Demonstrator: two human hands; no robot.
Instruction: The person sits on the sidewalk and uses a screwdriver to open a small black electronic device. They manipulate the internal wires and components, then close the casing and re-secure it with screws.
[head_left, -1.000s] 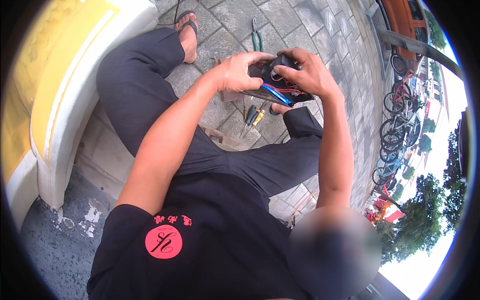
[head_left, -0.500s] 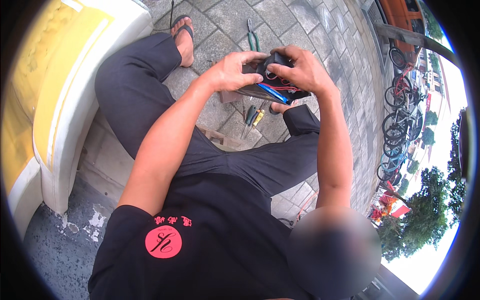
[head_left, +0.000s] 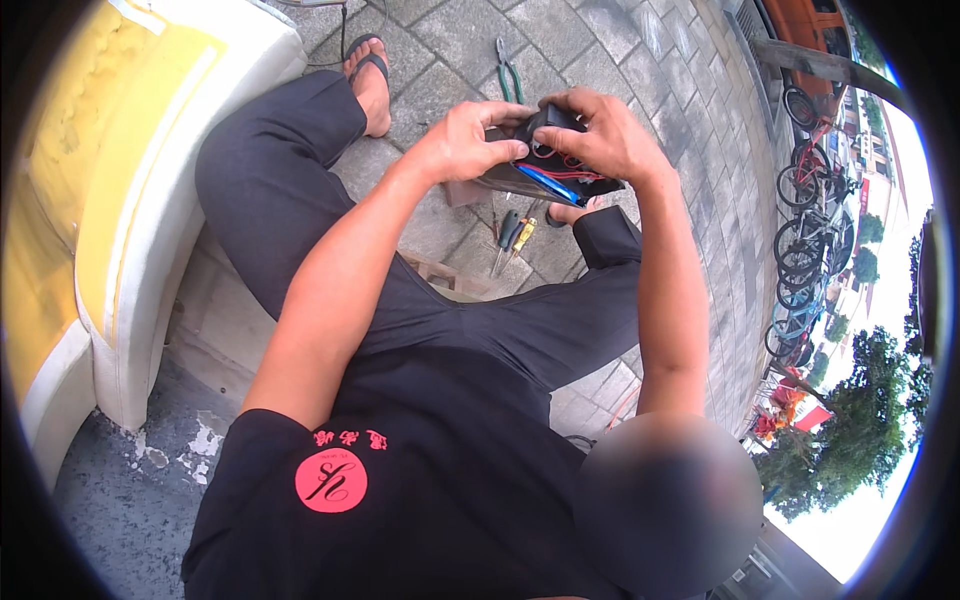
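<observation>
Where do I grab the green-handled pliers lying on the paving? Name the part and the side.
Probably by the green handles of the pliers: they lie flat on the paving, handles spread toward the person, metal head pointing away. Come from above on the near side and close around both handles.

Both hands (head_left: 540, 140) grip a wired black device (head_left: 545, 175).

At upper centre of the frame, both hands, left hand (head_left: 468, 142) and right hand (head_left: 603, 135), meet on an opened device (head_left: 548, 172). Pliers (head_left: 508, 72) lie above it, screwdrivers (head_left: 511, 236) below, a sandalled foot (head_left: 368, 82) at left.
</observation>
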